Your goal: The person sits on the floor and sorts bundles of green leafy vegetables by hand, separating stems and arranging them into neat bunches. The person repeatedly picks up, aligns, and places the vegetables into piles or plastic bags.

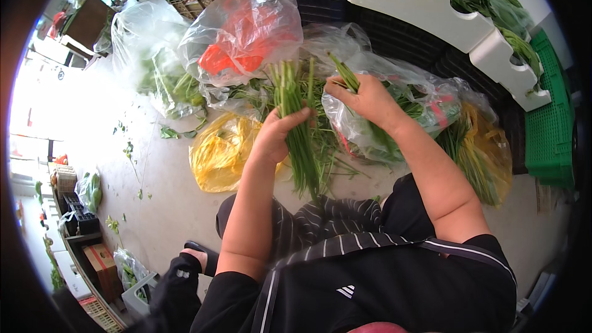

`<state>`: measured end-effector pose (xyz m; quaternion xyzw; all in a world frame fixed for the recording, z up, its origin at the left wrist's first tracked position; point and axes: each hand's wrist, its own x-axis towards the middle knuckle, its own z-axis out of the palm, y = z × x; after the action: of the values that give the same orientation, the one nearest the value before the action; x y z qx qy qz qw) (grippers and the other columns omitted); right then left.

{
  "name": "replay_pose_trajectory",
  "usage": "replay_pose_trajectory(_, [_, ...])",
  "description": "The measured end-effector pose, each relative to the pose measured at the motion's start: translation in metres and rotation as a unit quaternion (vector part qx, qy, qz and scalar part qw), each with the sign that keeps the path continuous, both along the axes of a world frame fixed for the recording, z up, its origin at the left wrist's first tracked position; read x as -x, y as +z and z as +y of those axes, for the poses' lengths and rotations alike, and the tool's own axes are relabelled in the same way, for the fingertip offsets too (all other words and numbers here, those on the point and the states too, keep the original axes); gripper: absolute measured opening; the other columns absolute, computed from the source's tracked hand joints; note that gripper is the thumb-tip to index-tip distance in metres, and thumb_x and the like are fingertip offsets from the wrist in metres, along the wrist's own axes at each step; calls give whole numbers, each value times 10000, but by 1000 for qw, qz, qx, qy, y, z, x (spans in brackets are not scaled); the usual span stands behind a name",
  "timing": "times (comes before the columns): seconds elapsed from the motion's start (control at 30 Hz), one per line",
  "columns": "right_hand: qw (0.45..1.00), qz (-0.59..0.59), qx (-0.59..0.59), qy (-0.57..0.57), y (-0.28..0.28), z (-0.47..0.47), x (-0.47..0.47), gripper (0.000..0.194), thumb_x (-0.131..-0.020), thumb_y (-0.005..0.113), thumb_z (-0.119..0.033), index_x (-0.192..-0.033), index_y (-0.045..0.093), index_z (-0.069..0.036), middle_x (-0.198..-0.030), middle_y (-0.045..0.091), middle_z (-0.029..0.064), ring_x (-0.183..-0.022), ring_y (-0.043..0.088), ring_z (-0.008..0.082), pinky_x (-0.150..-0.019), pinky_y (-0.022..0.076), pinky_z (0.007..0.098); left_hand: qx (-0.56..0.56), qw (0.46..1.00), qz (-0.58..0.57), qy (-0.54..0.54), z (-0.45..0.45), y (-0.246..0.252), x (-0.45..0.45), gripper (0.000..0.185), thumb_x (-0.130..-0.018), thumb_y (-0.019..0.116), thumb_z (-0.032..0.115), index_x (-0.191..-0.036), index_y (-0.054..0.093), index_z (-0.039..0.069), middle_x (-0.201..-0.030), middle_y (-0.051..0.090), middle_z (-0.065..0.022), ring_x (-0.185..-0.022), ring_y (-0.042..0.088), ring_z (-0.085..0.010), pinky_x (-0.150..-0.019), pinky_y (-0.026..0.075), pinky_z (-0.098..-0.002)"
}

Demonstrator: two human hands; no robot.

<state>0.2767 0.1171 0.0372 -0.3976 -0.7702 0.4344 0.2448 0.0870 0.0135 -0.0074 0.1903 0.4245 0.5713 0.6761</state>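
My left hand (284,134) is closed around a bunch of long green stems (296,134), thick pale ends up, thin leafy tips hanging towards my lap. To its right, my right hand (358,97) grips a smaller bundle of green stems (344,71), whose lower part hangs beneath the wrist. The two bundles are apart. Behind and between the hands, loose green stalks (323,148) lie heaped on the floor. A clear plastic bag (365,134) with greens is under my right hand. A yellow plastic bag (222,152) lies left of my left hand.
Clear bags, one with red plastic (240,32), lie ahead. White foam boxes (416,7) of greens stand at upper right, beside a green plastic crate (550,125). A yellow bag of greens (490,157) lies right. Another person's sandalled foot (199,256) shows lower left.
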Motion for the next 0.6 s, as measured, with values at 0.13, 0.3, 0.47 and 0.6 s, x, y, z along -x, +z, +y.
replay_pose_trajectory(0.13, [995, 78, 63, -3, -7, -5, 3, 360, -923, 624, -351, -992, 678, -2, -873, 675, 41, -831, 586, 113, -766, 459, 277, -8, 998, -4, -60, -2, 2, -18, 324, -867, 675, 120, -1156, 570, 19, -1017, 659, -108, -897, 649, -210, -774, 547, -344])
replay_pose_trajectory(0.3, [968, 181, 149, -93, -1, 17, -10, 347, -956, 530, -356, -891, 607, -24, -783, 620, 34, -704, 550, 112, -662, 442, 274, -22, 998, 1, -54, 0, 7, -8, 351, -890, 630, 122, -1205, 548, -9, -1065, 651, -133, -988, 648, -256, -822, 538, -355])
replay_pose_trajectory(0.47, [967, 123, 224, -7, -4, 2, -2, 250, -902, 671, -285, -928, 632, -39, -849, 630, 25, -686, 524, 84, -633, 429, 243, -16, 994, -11, -107, 0, 9, -13, 363, -894, 606, 115, -1220, 536, -26, -1099, 642, -153, -1001, 645, -269, -820, 534, -363])
replay_pose_trajectory(0.6, [984, 141, 108, -11, -12, -8, 9, 239, -862, 712, -255, -985, 668, -54, -725, 594, -26, -599, 496, 60, -544, 420, 249, -12, 992, -17, -124, 0, 9, -22, 341, -901, 600, 101, -1208, 530, -31, -1041, 645, -148, -955, 651, -245, -774, 529, -341])
